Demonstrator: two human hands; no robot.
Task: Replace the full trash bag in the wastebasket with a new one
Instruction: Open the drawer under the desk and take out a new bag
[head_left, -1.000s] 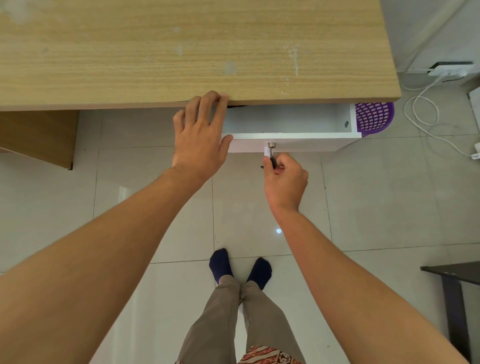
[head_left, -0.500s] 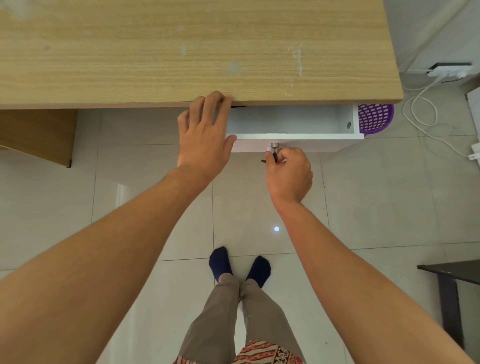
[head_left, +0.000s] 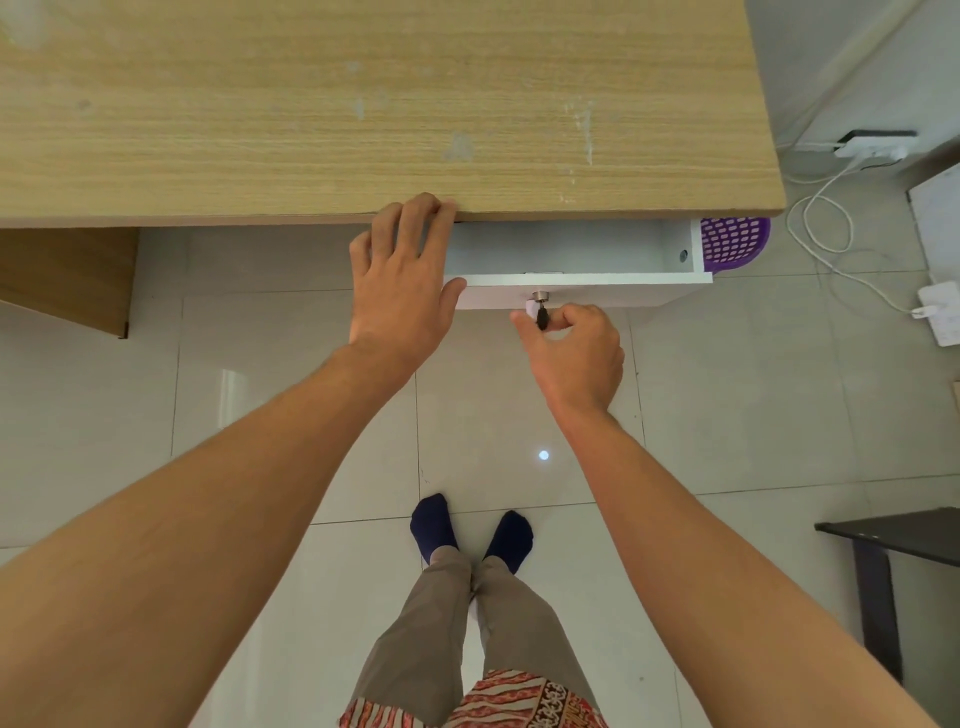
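Left hand (head_left: 402, 280): fingers straight, resting on desk edge (head_left: 571, 210).
Right hand (head_left: 574, 353): pinching drawer (head_left: 582, 283) key (head_left: 541, 314).
Wastebasket (head_left: 733, 244): purple, under desk, right of drawer.
Technique: pull straight, steadying desk.

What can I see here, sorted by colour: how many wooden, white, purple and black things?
Wooden: 1, the desk top
White: 3, the drawer, the cable, the power strip
Purple: 1, the basket
Black: 1, the side table
Total: 6
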